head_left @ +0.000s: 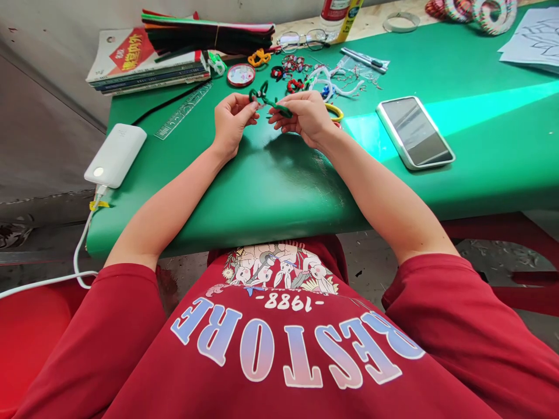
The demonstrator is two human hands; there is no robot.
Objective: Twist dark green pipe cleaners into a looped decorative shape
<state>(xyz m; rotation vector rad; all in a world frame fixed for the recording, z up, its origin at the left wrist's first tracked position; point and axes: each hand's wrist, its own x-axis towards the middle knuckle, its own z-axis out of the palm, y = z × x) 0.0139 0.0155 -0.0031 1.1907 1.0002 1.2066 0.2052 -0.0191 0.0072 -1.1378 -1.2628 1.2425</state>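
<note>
Between my two hands is a dark green fuzzy pipe cleaner (271, 105), bent into loops at its left end. My left hand (233, 119) pinches the looped end between thumb and fingers. My right hand (305, 116) grips the other end, where the green stem runs in under the thumb. Both hands are just above the green tabletop (262, 192). Just beyond them are red pipe-cleaner pieces (294, 85), white pipe cleaners (336, 84) and a yellow ring (334, 112), which sits partly behind my right hand.
A phone (414, 132) lies to the right, a white power bank (116, 156) with a cable to the left. Behind are stacked books (152, 75), a bundle of pipe cleaners (209, 35), a clear ruler (183, 110), glasses (301, 41), a utility knife (364, 59) and a tape roll (400, 22).
</note>
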